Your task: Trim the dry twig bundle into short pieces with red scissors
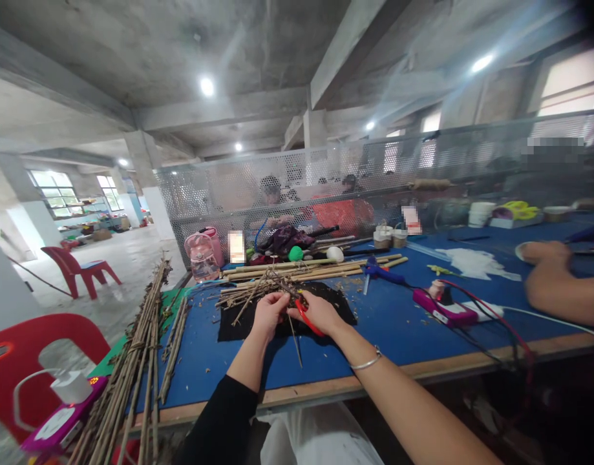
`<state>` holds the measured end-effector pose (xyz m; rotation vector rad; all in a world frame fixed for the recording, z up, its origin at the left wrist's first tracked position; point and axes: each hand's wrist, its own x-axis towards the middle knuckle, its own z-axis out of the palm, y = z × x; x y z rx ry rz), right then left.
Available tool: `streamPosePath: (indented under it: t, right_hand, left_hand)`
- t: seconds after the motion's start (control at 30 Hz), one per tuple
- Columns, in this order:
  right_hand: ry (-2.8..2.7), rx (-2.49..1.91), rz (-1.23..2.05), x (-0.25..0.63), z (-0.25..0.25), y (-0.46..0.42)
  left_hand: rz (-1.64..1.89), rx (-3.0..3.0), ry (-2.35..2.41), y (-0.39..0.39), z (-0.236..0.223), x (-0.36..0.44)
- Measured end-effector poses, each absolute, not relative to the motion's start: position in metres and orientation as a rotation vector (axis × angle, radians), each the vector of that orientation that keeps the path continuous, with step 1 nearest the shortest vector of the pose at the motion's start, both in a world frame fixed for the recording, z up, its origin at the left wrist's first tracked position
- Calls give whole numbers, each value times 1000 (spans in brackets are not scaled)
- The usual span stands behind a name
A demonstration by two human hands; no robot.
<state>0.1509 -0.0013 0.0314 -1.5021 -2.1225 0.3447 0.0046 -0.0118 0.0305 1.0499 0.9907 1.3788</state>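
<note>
My left hand (269,314) is closed, with finger and thumb pinching a thin dry twig (295,342) that slants down towards me. Close beside it, my right hand (320,312) is closed around red-handled shears (307,319); their blades are hard to make out between the hands. Both hands are over a black cloth (231,324) on the blue table. Just beyond the fingers lies a tangled heap of brown twigs (272,282), partly covered by my hands.
Long sticks (144,336) lean over the table's left edge, near a red chair (44,342). Bamboo rods (374,263) lie behind the cloth. On the right are a blue glue gun (384,271), a purple power strip (445,308) with cables, and another person's arm (563,284).
</note>
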Motion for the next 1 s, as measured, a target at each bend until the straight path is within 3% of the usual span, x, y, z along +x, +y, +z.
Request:
streamPosePath:
  t: [0.67,1.0]
  right_hand:
    - [-2129,-1634,222,152,30,2]
    - [-2141,-1488,381,150,34,-4]
  left_hand:
    - [1416,1036,1021,-8,27,2]
    - [1379,1050,1010,-8,27,1]
